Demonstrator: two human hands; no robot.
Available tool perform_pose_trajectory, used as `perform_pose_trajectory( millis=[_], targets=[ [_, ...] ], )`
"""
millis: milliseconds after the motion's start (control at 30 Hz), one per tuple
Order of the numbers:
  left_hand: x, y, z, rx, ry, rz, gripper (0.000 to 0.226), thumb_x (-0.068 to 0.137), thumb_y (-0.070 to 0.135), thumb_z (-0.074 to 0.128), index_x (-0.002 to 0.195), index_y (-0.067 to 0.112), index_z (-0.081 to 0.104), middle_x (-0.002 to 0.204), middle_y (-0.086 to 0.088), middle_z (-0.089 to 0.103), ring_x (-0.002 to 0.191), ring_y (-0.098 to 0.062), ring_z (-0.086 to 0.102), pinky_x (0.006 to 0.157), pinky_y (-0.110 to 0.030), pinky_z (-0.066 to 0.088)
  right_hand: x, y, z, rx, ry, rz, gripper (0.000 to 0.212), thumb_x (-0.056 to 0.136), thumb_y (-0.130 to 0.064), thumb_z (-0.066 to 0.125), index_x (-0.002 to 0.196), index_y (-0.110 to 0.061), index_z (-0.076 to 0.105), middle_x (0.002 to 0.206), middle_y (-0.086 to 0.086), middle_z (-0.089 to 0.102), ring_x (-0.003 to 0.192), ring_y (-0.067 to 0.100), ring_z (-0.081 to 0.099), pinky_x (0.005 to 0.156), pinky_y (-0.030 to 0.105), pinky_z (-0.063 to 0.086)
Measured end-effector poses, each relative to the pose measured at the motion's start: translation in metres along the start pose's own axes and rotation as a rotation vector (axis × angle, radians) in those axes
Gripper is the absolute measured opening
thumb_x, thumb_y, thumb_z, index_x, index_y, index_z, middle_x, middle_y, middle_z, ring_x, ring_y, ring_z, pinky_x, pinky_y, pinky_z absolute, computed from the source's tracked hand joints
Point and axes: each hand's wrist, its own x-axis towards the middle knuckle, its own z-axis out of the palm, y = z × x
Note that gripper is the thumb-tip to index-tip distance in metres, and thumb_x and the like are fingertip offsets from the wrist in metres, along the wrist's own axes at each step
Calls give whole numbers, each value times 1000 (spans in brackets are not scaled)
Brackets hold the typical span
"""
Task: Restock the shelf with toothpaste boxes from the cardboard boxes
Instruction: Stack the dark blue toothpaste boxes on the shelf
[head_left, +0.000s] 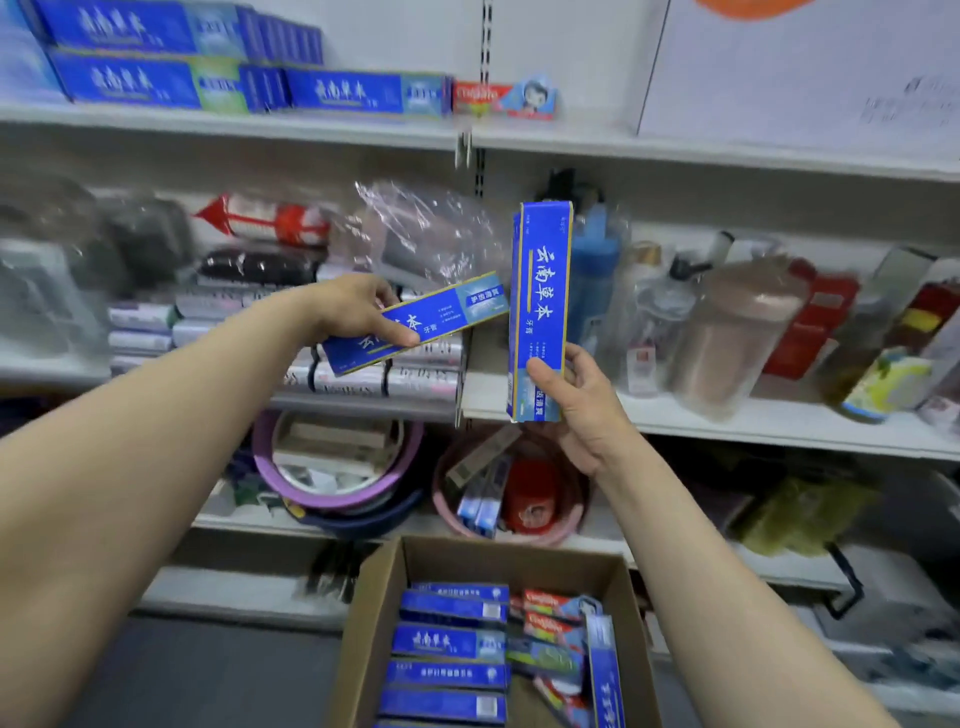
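Observation:
My left hand (353, 309) grips a blue toothpaste box (447, 312) that lies tilted, its right end higher. My right hand (582, 400) holds a second blue toothpaste box (540, 291) upright by its lower end. Both boxes hang in front of the middle shelf. On the top shelf (234, 122) stand stacked blue toothpaste boxes (156, 78) at the left, and a red toothpaste box (498, 98) lies to their right. Below my arms an open cardboard box (374, 613) holds several blue toothpaste boxes (449, 644) and some red ones (550, 618).
The middle shelf (727, 415) carries bottles, a plastic jar (727, 338), wrapped packs and a crumpled plastic bag (426, 228). Lower down sit a purple basin (337, 462) and a pink basin (509, 493) with small goods. A large white carton (805, 73) fills the top shelf's right part.

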Motion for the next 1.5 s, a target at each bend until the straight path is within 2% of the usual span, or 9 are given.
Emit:
perform_pose_trajectory(
  millis=[233, 367, 633, 767, 900, 1100, 1300, 1400, 1500],
  targets=[
    [8, 43, -67, -1, 18, 203, 45, 65, 22, 90, 98, 10, 62, 83, 0, 67, 71, -17, 60, 66, -26, 44, 23, -57, 62, -6, -37, -128, 50, 74, -32, 75, 116, -20, 52, 102, -1, 72, 83, 19, 68, 70, 42, 54],
    [18, 59, -105, 31, 50, 301, 40, 70, 19, 87, 101, 9, 64, 90, -4, 70, 73, -13, 60, 70, -26, 43, 38, -79, 89, -7, -34, -208, 57, 66, -37, 80, 114, -21, 54, 102, 0, 73, 84, 21, 68, 77, 48, 49],
    [43, 86, -184, 34, 159, 388, 43, 68, 22, 88, 103, 17, 65, 83, -3, 67, 67, -17, 59, 66, -26, 43, 68, -107, 112, 18, -56, -307, 98, 38, -54, 96, 119, -17, 54, 108, 2, 74, 84, 16, 72, 64, 38, 61],
    [66, 93, -220, 35, 194, 383, 41, 67, 23, 88, 101, 18, 66, 85, -6, 72, 68, -20, 61, 69, -30, 48, 82, -110, 117, 13, -40, -319, 92, 46, -51, 95, 121, -16, 54, 113, 6, 72, 88, 18, 72, 69, 41, 60],
    [104, 89, -235, 305, 221, 324, 48, 64, 39, 89, 104, 27, 65, 96, -2, 69, 84, -20, 64, 86, -34, 50, 94, -108, 119, 14, -24, -315, 56, 77, -26, 73, 128, -12, 50, 115, 10, 72, 89, 21, 71, 73, 44, 59],
    [151, 69, -231, 460, 288, 382, 48, 69, 35, 86, 112, 27, 67, 108, -3, 63, 99, -19, 55, 89, -27, 42, 106, -103, 121, -25, 3, -324, 96, 48, -49, 96, 126, -14, 53, 116, 12, 72, 93, 25, 72, 69, 42, 61],
    [168, 63, -226, 418, 370, 443, 54, 68, 32, 87, 115, 24, 62, 102, -3, 60, 97, -20, 55, 92, -34, 47, 109, -98, 128, -42, 17, -309, 98, 38, -53, 97, 119, -16, 55, 110, 9, 74, 88, 22, 73, 63, 36, 61],
    [173, 59, -222, 464, 451, 450, 48, 67, 37, 85, 107, 28, 61, 106, -3, 50, 106, -23, 51, 94, -43, 47, 110, -97, 130, -57, 25, -308, 92, 47, -49, 96, 121, -14, 54, 109, 9, 74, 88, 21, 73, 63, 35, 60],
    [171, 58, -217, 475, 505, 429, 42, 73, 39, 80, 111, 32, 63, 114, -3, 47, 116, -24, 44, 95, -47, 47, 109, -95, 130, -59, 31, -309, 62, 73, -30, 78, 125, -12, 50, 108, 7, 74, 87, 20, 73, 63, 34, 60]
  ],
)
